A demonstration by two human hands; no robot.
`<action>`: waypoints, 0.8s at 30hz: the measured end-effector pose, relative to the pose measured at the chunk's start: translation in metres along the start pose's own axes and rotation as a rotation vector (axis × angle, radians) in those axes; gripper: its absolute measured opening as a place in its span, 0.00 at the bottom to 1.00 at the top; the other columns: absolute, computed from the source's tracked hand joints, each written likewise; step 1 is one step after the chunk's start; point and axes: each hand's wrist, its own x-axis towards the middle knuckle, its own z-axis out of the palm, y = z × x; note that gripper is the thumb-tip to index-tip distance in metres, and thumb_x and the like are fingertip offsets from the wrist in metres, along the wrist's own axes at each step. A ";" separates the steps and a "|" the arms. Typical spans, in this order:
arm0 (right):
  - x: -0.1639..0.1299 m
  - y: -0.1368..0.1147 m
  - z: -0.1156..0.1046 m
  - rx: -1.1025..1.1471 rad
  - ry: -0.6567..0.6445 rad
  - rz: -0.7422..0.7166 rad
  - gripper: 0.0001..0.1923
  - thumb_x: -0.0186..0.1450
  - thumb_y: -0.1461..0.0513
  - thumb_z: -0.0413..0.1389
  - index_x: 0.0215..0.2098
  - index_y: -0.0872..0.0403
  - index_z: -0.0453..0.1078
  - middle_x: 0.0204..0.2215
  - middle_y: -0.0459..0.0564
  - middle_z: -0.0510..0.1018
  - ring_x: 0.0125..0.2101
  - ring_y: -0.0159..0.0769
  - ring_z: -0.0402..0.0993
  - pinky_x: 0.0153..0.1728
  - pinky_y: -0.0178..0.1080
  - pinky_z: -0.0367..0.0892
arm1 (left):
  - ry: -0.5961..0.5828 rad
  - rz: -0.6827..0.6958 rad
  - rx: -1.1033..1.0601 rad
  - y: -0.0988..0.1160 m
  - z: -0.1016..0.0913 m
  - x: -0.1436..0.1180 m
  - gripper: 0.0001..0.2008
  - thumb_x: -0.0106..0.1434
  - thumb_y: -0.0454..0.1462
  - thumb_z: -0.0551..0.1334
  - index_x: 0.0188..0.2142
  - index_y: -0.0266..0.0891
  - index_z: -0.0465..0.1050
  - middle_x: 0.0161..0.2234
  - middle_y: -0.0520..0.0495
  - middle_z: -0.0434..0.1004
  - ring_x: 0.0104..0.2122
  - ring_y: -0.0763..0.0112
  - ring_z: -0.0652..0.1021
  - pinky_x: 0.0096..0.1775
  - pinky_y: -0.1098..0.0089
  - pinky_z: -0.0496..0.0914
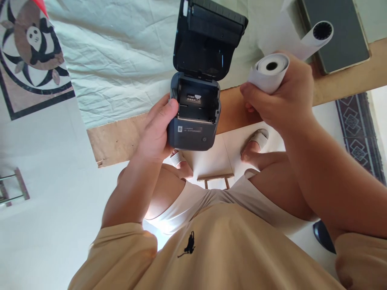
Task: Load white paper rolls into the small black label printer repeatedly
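My left hand [157,127] is closed round the left side of a dark label printer [193,133], thumb on its edge. The printer's lid [205,44] is flipped up, and its paper bay shows a small printed sticker and no roll. To the right, my right hand [284,92] grips a white paper roll [270,74], its hollow core facing me. The roll is apart from the printer, level with the hinge. Just beyond that hand lies another white roll with a dark core [322,31], a strip of its paper spread over the cloth.
A pale green cloth [121,52] covers the wooden table [117,139]. A dark flat case [335,34] lies at the far right. My legs are below the table edge, with a small wooden stool [215,177] between them. A panda mat [36,56] is at far left.
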 end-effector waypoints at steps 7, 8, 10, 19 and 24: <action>0.006 -0.001 -0.004 -0.267 0.047 -0.083 0.19 0.53 0.55 0.63 0.31 0.56 0.60 0.30 0.46 0.68 0.35 0.33 0.66 0.40 0.40 0.62 | -0.001 0.001 -0.018 0.001 0.001 0.000 0.22 0.64 0.53 0.59 0.43 0.36 0.75 0.37 0.46 0.79 0.33 0.66 0.80 0.30 0.70 0.75; 0.007 0.000 -0.003 -0.278 0.051 -0.100 0.19 0.52 0.54 0.63 0.32 0.55 0.62 0.32 0.47 0.69 0.37 0.34 0.67 0.40 0.40 0.62 | -0.002 -0.003 -0.019 0.001 0.001 -0.001 0.22 0.64 0.52 0.59 0.43 0.36 0.75 0.36 0.46 0.79 0.32 0.67 0.80 0.31 0.70 0.75; 0.007 0.002 -0.003 -0.298 0.045 -0.123 0.19 0.52 0.54 0.63 0.36 0.54 0.64 0.34 0.47 0.71 0.38 0.35 0.67 0.40 0.40 0.62 | 0.000 -0.010 -0.019 0.002 0.002 -0.001 0.21 0.64 0.51 0.59 0.43 0.36 0.75 0.34 0.47 0.79 0.32 0.67 0.80 0.32 0.70 0.76; 0.002 0.004 -0.005 -0.255 -0.060 -0.169 0.29 0.52 0.60 0.62 0.50 0.47 0.58 0.47 0.45 0.72 0.45 0.34 0.71 0.45 0.40 0.67 | 0.004 0.015 -0.010 0.001 0.002 0.000 0.18 0.65 0.49 0.59 0.42 0.37 0.76 0.32 0.48 0.78 0.34 0.66 0.81 0.39 0.69 0.78; -0.001 0.003 -0.003 -0.242 -0.072 -0.259 0.23 0.57 0.59 0.58 0.50 0.47 0.60 0.48 0.44 0.73 0.49 0.34 0.71 0.51 0.42 0.68 | 0.003 0.001 -0.010 0.004 0.003 -0.001 0.17 0.64 0.48 0.60 0.42 0.38 0.76 0.34 0.48 0.78 0.34 0.66 0.81 0.31 0.71 0.76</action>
